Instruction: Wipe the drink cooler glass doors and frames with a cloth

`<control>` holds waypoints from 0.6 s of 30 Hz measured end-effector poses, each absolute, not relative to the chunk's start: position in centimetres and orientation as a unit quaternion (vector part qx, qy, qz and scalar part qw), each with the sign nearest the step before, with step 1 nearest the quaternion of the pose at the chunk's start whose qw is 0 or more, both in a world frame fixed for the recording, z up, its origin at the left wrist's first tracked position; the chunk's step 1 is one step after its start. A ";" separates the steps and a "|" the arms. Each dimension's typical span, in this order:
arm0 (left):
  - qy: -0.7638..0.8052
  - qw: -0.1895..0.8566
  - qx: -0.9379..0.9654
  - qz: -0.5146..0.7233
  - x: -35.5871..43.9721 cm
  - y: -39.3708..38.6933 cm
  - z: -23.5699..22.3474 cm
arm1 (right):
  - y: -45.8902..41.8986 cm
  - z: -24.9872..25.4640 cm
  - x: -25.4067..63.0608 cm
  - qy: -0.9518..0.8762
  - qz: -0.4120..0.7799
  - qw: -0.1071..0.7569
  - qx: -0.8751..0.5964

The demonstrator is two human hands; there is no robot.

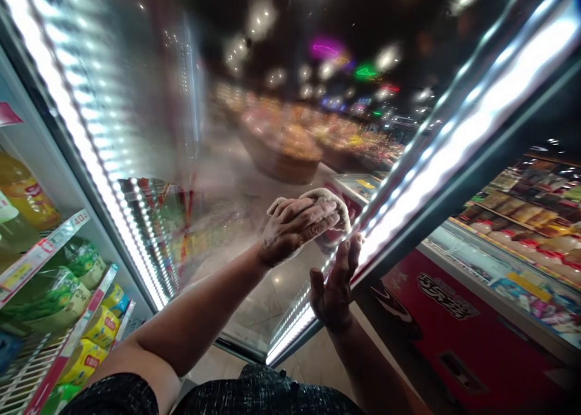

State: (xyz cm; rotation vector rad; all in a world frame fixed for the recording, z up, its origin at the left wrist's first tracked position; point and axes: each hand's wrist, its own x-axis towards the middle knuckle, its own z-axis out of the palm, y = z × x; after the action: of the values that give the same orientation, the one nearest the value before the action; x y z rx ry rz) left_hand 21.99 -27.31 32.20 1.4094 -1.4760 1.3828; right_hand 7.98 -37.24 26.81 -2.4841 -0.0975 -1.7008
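Observation:
My left hand (290, 227) presses a pale, fuzzy cleaning cloth (341, 212) against the glass door (245, 270); its fingers lie closed over the cloth. Some of the cloth is hidden under the palm. Just below and to the right, my right hand (336, 288) rests at the door's lit edge frame (408, 179), fingers stretched up and thumb apart. The door stands swung out in front of me, with a hazy, streaked patch on the glass and bright light strips reflected in it.
At left, cooler shelves (43, 254) hold drink bottles (49, 294) and yellow packets (102, 327). A red chest freezer (436, 324) stands at right, with packed goods in and above it. Blurred produce displays (281, 143) show through the glass.

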 end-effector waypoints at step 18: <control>-0.438 0.406 0.592 0.542 25.1 -24.1 27.6 | -36.1 30.8 11.8 -0.018 -0.555 -0.167 -0.815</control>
State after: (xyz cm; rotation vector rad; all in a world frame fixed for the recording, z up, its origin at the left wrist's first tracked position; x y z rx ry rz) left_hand 25.14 -24.13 27.65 1.4923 -1.1037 1.3665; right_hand 11.77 -36.10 30.76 -2.8738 -0.0639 -1.9557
